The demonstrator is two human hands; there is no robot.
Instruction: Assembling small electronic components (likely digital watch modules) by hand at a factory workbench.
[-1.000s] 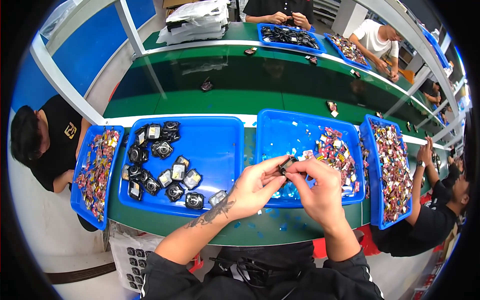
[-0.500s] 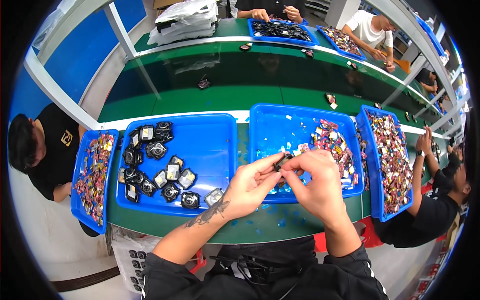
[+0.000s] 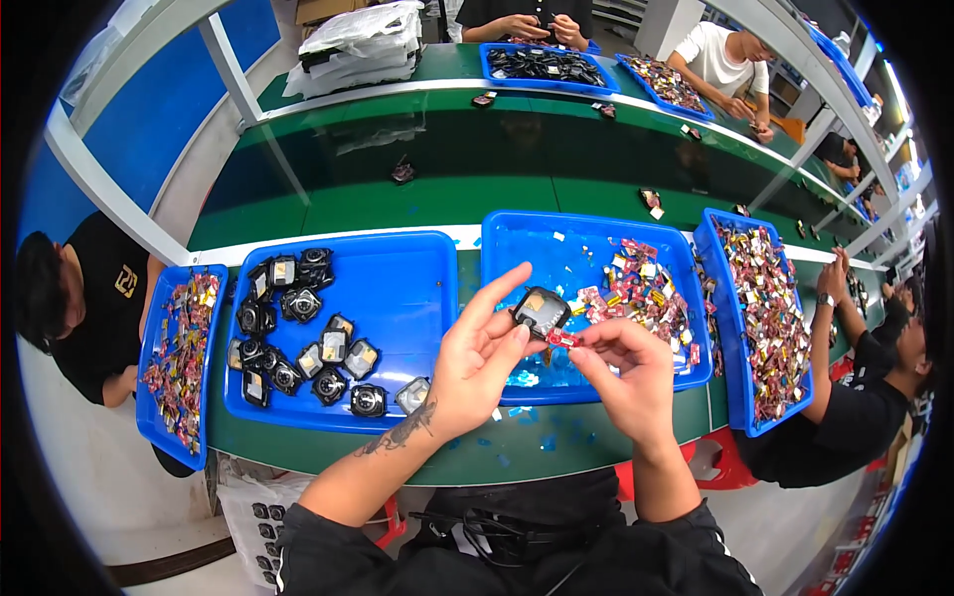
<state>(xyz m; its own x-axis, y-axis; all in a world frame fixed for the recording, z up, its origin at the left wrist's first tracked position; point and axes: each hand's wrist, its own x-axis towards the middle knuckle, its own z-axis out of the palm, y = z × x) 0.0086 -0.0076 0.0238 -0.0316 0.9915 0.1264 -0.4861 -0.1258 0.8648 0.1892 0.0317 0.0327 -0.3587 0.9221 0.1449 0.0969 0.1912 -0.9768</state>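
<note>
My left hand (image 3: pixel 475 368) grips a small square black part (image 3: pixel 540 311) with a pale face, index finger stretched out above it. My right hand (image 3: pixel 626 377) pinches a small red piece (image 3: pixel 562 339) against the lower edge of that black part. Both hands hover over the near rim of the middle blue tray (image 3: pixel 517 238), which holds a heap of small red and gold pieces (image 3: pixel 641 288). To the left, another blue tray (image 3: pixel 407 288) carries several of the same black square parts (image 3: pixel 298 338).
A blue tray (image 3: pixel 740 397) of small coloured pieces sits at the right beside a seated person (image 3: pixel 855 417). A narrow tray (image 3: pixel 159 397) of pieces lies far left next to another person (image 3: pixel 70 298). More people and trays are across the green bench (image 3: pixel 447 189).
The hands have drawn slightly apart and my left index finger has lifted. The black part now shows its pale face, with the red piece at its lower edge.
</note>
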